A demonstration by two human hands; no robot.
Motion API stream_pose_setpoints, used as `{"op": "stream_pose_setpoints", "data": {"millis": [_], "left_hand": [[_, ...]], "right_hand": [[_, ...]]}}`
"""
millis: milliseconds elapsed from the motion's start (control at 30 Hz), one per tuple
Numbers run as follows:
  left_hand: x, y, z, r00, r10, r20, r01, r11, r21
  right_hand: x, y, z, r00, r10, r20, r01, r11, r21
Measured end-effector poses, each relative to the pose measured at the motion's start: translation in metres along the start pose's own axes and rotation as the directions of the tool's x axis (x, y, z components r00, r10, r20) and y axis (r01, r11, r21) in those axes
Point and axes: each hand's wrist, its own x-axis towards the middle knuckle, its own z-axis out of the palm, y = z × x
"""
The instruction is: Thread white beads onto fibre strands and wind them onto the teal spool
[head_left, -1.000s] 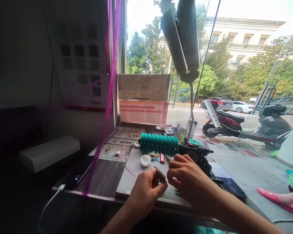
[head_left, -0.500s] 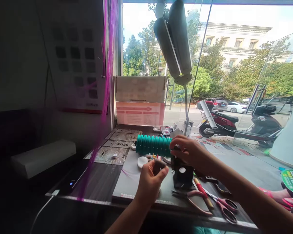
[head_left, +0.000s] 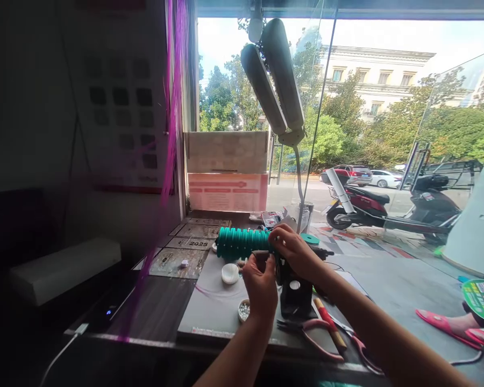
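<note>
My left hand is raised over the grey mat, fingers closed in a pinch on something small that I cannot make out. It meets my right hand, whose fingers curl over the top of a black stand-like device standing on the mat. A thin grey rod shows between the two hands. A teal ribbed roller lies just behind them.
A white round lid and a small dish of beads sit on the mat. Pink-handled pliers, a red-handled tool and scissors lie right of the device. A lamp hangs overhead. Another person's foot in a pink slipper is at far right.
My right hand set the black device upright on the mat and stays on its top. My left hand rose from the mat's front edge to meet it. The camera tilted down and left.
</note>
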Motion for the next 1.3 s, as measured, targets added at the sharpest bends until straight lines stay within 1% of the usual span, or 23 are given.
{"op": "stream_pose_setpoints", "data": {"millis": [67, 233, 367, 533, 667, 733, 767, 833, 900, 967, 1000, 1033, 1067, 1100, 1133, 1167, 1200, 1233, 1267, 1300], "left_hand": [[-0.001, 0.002, 0.001, 0.999, 0.031, -0.022, -0.030, 0.997, 0.070], [-0.002, 0.001, 0.000, 0.996, 0.092, -0.009, -0.087, 0.970, 0.225], [-0.003, 0.000, -0.001, 0.995, 0.104, -0.006, -0.100, 0.968, 0.232], [-0.004, -0.002, -0.001, 0.993, 0.120, -0.008, -0.115, 0.972, 0.204], [-0.001, -0.006, 0.003, 0.994, 0.111, -0.018, -0.104, 0.968, 0.229], [-0.002, -0.003, 0.002, 0.994, 0.105, -0.012, -0.099, 0.965, 0.244], [-0.005, 0.000, 0.000, 0.995, 0.098, 0.012, -0.098, 0.963, 0.253], [-0.016, 0.009, -0.013, 0.992, 0.075, 0.102, -0.103, 0.948, 0.301], [-0.030, 0.016, -0.036, 0.978, 0.068, 0.197, -0.141, 0.911, 0.387], [-0.039, 0.021, -0.068, 0.973, 0.154, 0.169, -0.213, 0.880, 0.425], [-0.039, 0.023, -0.085, 0.970, 0.223, 0.092, -0.241, 0.871, 0.428], [-0.035, 0.025, -0.101, 0.969, 0.249, 0.007, -0.226, 0.867, 0.444], [-0.027, 0.027, -0.114, 0.973, 0.226, -0.057, -0.174, 0.867, 0.467], [-0.017, 0.029, -0.124, 0.983, 0.155, -0.095, -0.091, 0.872, 0.481], [-0.005, 0.031, -0.131, 0.996, 0.039, -0.084, 0.005, 0.881, 0.472], [0.007, 0.033, -0.133, 0.996, -0.093, 0.011, 0.079, 0.894, 0.441], [0.018, 0.034, -0.132, 0.966, -0.214, 0.147, 0.139, 0.906, 0.400], [0.027, 0.035, -0.128, 0.914, -0.301, 0.273, 0.187, 0.908, 0.376], [0.033, 0.035, -0.123, 0.848, -0.361, 0.388, 0.219, 0.906, 0.363], [0.035, 0.035, -0.116, 0.782, -0.400, 0.478, 0.245, 0.902, 0.355]], "right_hand": [[0.000, 0.002, -0.001, 1.000, -0.002, 0.015, 0.002, 1.000, 0.013], [0.001, 0.006, -0.007, 0.994, -0.026, 0.107, 0.023, 0.999, 0.030], [0.002, 0.007, -0.010, 0.988, -0.034, 0.149, 0.035, 0.999, 0.000], [0.000, 0.009, -0.008, 0.991, -0.071, 0.116, 0.076, 0.996, -0.043], [-0.003, 0.013, 0.000, 0.996, -0.067, 0.065, 0.073, 0.993, -0.095], [-0.003, 0.011, 0.002, 0.997, -0.063, 0.047, 0.068, 0.991, -0.115], [-0.002, 0.008, 0.001, 0.997, -0.061, 0.044, 0.065, 0.991, -0.114], [-0.001, -0.002, -0.007, 0.998, -0.040, 0.047, 0.044, 0.995, -0.085], [-0.005, -0.013, -0.022, 0.999, 0.020, 0.030, -0.019, 0.999, -0.033], [-0.017, -0.021, -0.041, 0.994, 0.104, -0.032, -0.104, 0.995, -0.002], [-0.027, -0.021, -0.050, 0.987, 0.136, -0.091, -0.137, 0.991, -0.009], [-0.039, -0.018, -0.058, 0.977, 0.155, -0.146, -0.162, 0.986, -0.039], [-0.052, -0.013, -0.065, 0.957, 0.167, -0.235, -0.193, 0.977, -0.090], [-0.066, -0.003, -0.069, 0.934, 0.170, -0.313, -0.223, 0.964, -0.142], [-0.081, 0.008, -0.072, 0.920, 0.188, -0.345, -0.263, 0.947, -0.185], [-0.095, 0.023, -0.072, 0.916, 0.213, -0.340, -0.299, 0.928, -0.223], [-0.108, 0.038, -0.071, 0.922, 0.234, -0.309, -0.322, 0.907, -0.273], [-0.120, 0.054, -0.068, 0.932, 0.260, -0.250, -0.336, 0.879, -0.338], [-0.131, 0.070, -0.063, 0.934, 0.296, -0.199, -0.354, 0.839, -0.412], [-0.139, 0.084, -0.058, 0.925, 0.346, -0.160, -0.379, 0.787, -0.488]]}}
